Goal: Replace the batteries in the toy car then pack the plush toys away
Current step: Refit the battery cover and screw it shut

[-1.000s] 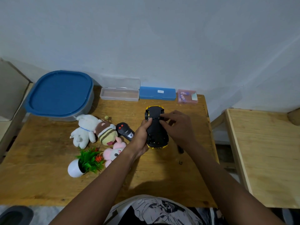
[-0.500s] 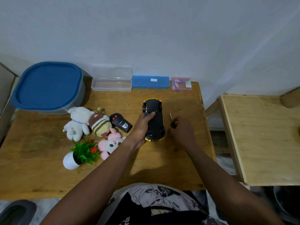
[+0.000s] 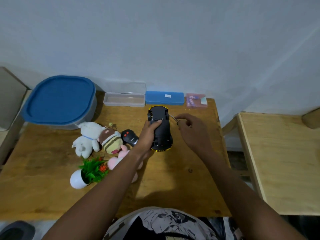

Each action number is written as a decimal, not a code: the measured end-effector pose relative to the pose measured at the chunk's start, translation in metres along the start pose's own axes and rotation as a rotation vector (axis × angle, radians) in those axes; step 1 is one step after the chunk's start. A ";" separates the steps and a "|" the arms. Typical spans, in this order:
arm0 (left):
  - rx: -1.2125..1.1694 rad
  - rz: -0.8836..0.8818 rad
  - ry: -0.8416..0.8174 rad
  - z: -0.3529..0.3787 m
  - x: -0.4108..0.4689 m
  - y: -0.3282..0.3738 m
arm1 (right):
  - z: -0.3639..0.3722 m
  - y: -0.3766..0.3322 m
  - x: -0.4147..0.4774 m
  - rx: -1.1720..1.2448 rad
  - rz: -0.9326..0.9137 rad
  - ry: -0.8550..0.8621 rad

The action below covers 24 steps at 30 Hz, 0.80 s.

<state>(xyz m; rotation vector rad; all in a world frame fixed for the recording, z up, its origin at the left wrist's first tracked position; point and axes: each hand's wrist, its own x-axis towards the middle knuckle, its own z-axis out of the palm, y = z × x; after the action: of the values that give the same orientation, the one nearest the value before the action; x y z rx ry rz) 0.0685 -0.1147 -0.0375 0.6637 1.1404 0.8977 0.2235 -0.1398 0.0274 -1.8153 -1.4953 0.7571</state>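
Observation:
The yellow toy car (image 3: 161,130) lies upside down on the wooden table (image 3: 181,179), black underside up. My left hand (image 3: 149,134) grips its left side, thumb on the underside. My right hand (image 3: 192,130) holds a thin screwdriver (image 3: 173,117), its tip pointing at the car's far right wheel. Three plush toys lie left of the car: a white one (image 3: 88,137), a brown striped one (image 3: 110,140) and a pink one (image 3: 117,158) partly hidden by my left forearm.
A black remote (image 3: 129,136) lies between the plush toys and the car. A blue-lidded tub (image 3: 59,101), a clear case (image 3: 124,98), a blue case (image 3: 164,97) and a pink box (image 3: 196,100) line the wall. A small potted plant (image 3: 88,172) lies tipped. A second wooden table (image 3: 280,161) stands right.
My right hand left the car's underside, took up the screwdriver beside the car and now brings it toward the car. My left hand kept its grip on the car.

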 end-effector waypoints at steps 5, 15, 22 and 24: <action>0.008 0.050 0.035 -0.004 0.003 0.014 | 0.002 -0.011 0.005 -0.076 -0.098 -0.016; 0.014 0.059 0.036 -0.012 0.007 0.014 | -0.004 -0.023 0.014 -0.140 -0.183 -0.093; 0.037 0.049 0.041 -0.012 0.009 0.014 | -0.003 -0.025 0.014 -0.143 -0.189 -0.103; 0.036 0.050 0.041 -0.012 0.009 0.014 | -0.004 -0.026 0.013 -0.139 -0.188 -0.109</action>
<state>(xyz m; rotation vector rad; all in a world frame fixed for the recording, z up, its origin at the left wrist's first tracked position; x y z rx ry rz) 0.0546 -0.0996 -0.0341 0.7080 1.1833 0.9388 0.2133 -0.1238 0.0500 -1.7255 -1.8009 0.6838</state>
